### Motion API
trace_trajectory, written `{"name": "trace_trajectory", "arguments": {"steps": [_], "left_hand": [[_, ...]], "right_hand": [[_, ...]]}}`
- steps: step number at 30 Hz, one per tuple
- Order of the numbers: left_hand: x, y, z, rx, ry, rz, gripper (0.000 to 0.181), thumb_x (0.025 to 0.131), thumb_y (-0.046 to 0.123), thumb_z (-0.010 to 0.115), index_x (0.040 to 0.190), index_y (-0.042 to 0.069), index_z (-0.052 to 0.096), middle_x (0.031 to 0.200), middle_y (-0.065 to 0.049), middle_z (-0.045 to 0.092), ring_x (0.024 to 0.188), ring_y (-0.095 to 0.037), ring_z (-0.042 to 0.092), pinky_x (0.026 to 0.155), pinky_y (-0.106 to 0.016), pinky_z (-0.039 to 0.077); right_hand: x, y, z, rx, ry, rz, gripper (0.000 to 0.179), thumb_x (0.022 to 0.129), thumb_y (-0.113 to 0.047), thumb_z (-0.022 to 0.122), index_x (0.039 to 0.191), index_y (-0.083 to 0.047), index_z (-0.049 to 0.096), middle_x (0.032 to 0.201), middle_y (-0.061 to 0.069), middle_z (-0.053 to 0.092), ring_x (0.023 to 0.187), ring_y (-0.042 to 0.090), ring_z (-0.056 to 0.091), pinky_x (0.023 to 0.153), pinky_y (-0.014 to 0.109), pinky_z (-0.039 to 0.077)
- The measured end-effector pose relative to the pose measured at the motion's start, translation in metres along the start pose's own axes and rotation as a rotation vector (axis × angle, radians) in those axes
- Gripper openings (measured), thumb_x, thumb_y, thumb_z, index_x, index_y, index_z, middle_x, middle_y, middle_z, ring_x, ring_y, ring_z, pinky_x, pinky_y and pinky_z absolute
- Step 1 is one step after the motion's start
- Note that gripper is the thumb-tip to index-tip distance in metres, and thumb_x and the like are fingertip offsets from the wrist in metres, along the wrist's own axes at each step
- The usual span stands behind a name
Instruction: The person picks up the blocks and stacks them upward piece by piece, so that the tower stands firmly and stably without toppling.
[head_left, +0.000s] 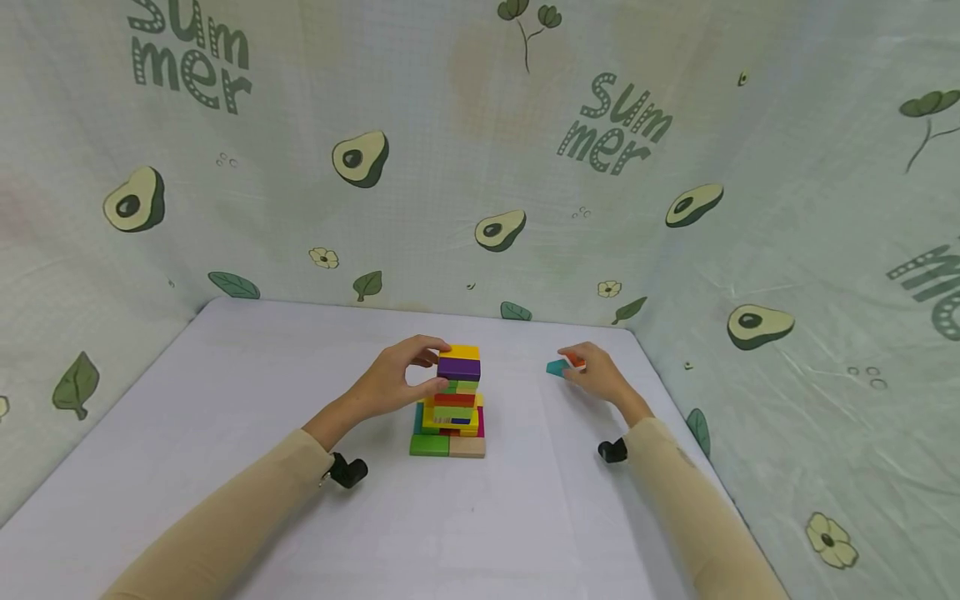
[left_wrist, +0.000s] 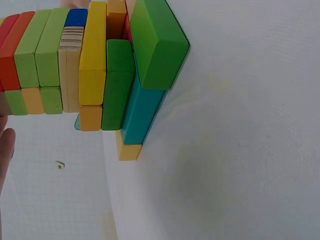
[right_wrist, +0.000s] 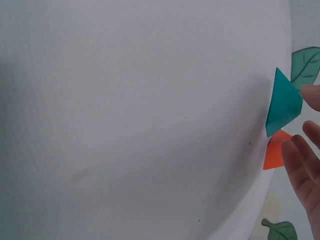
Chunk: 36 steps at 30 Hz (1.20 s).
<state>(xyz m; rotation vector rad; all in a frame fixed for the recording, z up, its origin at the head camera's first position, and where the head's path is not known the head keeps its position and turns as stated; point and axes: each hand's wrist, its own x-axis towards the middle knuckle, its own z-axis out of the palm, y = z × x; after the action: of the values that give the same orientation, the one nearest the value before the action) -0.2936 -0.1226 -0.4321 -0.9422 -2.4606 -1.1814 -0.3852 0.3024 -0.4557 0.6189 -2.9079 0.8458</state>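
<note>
A tower of coloured wooden blocks (head_left: 456, 412) stands on the white table, with a purple block (head_left: 459, 369) and a yellow block (head_left: 462, 352) at its top. My left hand (head_left: 386, 379) is at its upper left side, fingers at the yellow block and thumb just below the purple one. In the left wrist view the tower (left_wrist: 92, 60) fills the upper left, with fingertips at the edge. To the right, my right hand (head_left: 596, 373) has thumb and fingers spread around a teal block (right_wrist: 285, 105) and an orange block (right_wrist: 274, 151). The thumb tip is right at the teal block, a fingertip at the orange one.
The white table (head_left: 480, 517) reaches back to a hanging cloth (head_left: 420, 92) printed with avocados and leaves, which also lines both sides. Small black devices (head_left: 348, 471) sit at both wrists, below the beige sleeves (head_left: 247, 500).
</note>
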Motion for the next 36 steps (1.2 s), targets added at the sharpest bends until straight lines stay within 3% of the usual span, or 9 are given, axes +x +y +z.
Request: {"name": "trace_trajectory", "arguments": {"steps": [9,13,20,25,31,36], "left_hand": [[0.000,0.001,0.000,0.001,0.002,0.003,0.054,0.094,0.032,0.083,0.142,0.022,0.060,0.138,0.001,0.066,0.120,-0.020,0.068,0.103,-0.041,0.059],[0.000,0.001,0.000,0.005,0.004,-0.004,0.054,0.094,0.032,0.083,0.142,0.022,0.060,0.137,0.000,0.066,0.121,-0.022,0.068,0.103,-0.042,0.059],[0.000,0.002,0.000,-0.001,0.013,0.019,0.055,0.094,0.030,0.084,0.142,0.022,0.059,0.139,0.000,0.065,0.120,-0.022,0.068,0.102,-0.042,0.059],[0.000,0.001,0.000,-0.003,0.016,0.035,0.055,0.094,0.029,0.084,0.142,0.022,0.059,0.139,0.001,0.064,0.120,-0.020,0.068,0.102,-0.041,0.059],[-0.001,0.001,0.000,0.004,0.018,0.020,0.054,0.093,0.029,0.084,0.140,0.021,0.060,0.137,0.001,0.065,0.119,-0.020,0.068,0.103,-0.041,0.059],[0.000,0.002,-0.001,0.005,0.015,0.016,0.054,0.093,0.031,0.084,0.140,0.020,0.060,0.137,0.000,0.065,0.120,-0.021,0.068,0.103,-0.041,0.059]], "right_hand": [[0.002,0.011,0.008,-0.032,-0.052,0.064,0.040,0.097,-0.004,0.071,0.137,-0.003,0.069,0.128,0.019,0.067,0.110,0.034,0.061,0.099,0.052,0.057],[0.001,0.010,0.009,-0.023,-0.047,0.081,0.037,0.099,-0.003,0.070,0.135,-0.004,0.070,0.130,0.018,0.069,0.110,0.033,0.063,0.099,0.051,0.057],[0.002,0.010,0.011,-0.038,-0.030,0.038,0.030,0.097,0.001,0.071,0.127,-0.003,0.074,0.125,0.020,0.071,0.108,0.034,0.068,0.097,0.052,0.058],[0.002,0.006,0.010,-0.026,-0.010,-0.024,0.030,0.098,0.001,0.070,0.128,-0.001,0.074,0.133,0.022,0.069,0.110,0.035,0.069,0.098,0.052,0.059],[0.006,-0.021,0.003,0.015,0.038,-0.113,0.030,0.100,-0.005,0.072,0.130,-0.006,0.073,0.127,0.014,0.072,0.110,0.030,0.070,0.096,0.048,0.061],[0.008,-0.067,-0.010,0.059,0.075,-0.225,0.032,0.099,-0.006,0.075,0.131,-0.007,0.073,0.126,0.011,0.073,0.108,0.027,0.072,0.097,0.046,0.061]]}}
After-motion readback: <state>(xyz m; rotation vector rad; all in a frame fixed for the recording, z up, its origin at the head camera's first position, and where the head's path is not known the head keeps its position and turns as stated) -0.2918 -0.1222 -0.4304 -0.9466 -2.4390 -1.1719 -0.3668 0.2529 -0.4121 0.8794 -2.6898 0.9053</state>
